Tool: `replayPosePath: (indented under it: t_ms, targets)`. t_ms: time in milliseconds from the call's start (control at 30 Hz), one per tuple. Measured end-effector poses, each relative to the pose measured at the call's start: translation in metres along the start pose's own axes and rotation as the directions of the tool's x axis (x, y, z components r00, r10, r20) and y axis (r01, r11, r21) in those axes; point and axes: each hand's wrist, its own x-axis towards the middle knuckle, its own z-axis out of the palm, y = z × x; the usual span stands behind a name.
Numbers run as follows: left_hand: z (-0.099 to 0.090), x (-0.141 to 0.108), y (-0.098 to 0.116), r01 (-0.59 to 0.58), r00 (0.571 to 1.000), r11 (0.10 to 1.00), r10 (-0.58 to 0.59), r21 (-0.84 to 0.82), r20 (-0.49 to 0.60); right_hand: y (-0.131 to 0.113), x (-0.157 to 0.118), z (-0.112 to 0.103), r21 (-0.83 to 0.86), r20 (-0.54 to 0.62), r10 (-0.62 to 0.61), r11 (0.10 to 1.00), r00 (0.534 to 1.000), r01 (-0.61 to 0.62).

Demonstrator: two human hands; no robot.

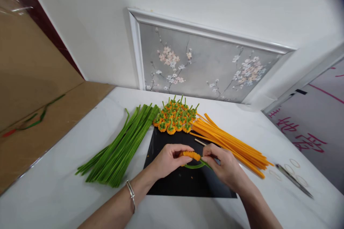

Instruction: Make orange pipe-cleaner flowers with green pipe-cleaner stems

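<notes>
My left hand (173, 157) is closed on an orange coiled pipe-cleaner flower piece (192, 155), pinched between thumb and fingers. Close beside it, my right hand (221, 162) pinches a green pipe cleaner (195, 166), whose curved length loops below the orange piece. Both hands are above a black mat (177, 186). Behind them, a cluster of orange pipe-cleaner flowers (171, 128) with green backs and upright green stems stands together. A thin pale stick (200, 142) lies near my right hand, partly hidden by it.
A bundle of green pipe cleaners (120, 150) lies left on the white table (67, 204); orange pipe cleaners (231, 139) lie right. Tweezers (294, 180) and several rubber bands (295, 163) are at the far right. Cardboard (40, 128) borders the left, a wall panel (204, 68) the back.
</notes>
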Motion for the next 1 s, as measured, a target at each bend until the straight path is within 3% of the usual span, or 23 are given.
replayPosePath:
  t_ms: [100,300,500,767,867,1000]
  targets:
    - [0.002,-0.001,0.002,0.026,0.999,0.999,-0.026,-0.034,0.020,0.000,-0.001,-0.002,-0.002,0.012,0.014,1.000,1.000,-0.014]
    - [0.000,-0.002,0.001,-0.089,0.996,0.981,0.083,0.173,0.041,-0.003,-0.004,-0.006,-0.037,0.067,0.008,0.999,0.998,-0.005]
    - [0.002,-0.002,-0.002,-0.110,0.993,0.980,0.101,0.166,0.060,-0.002,-0.006,-0.010,-0.083,0.072,0.004,0.997,0.997,0.002]
    - [0.006,-0.003,-0.002,-0.113,0.989,0.984,0.098,0.140,0.113,-0.003,-0.003,0.005,-0.064,0.087,-0.049,0.996,0.995,0.055]
    - [0.008,-0.003,-0.002,-0.055,0.994,0.996,0.048,0.077,0.094,-0.001,-0.002,0.004,-0.057,0.063,-0.060,0.996,0.996,0.063]
    - [0.007,-0.003,-0.001,0.056,0.998,0.979,-0.047,-0.195,0.051,0.001,-0.001,-0.005,-0.062,0.007,-0.038,0.997,0.999,0.038]
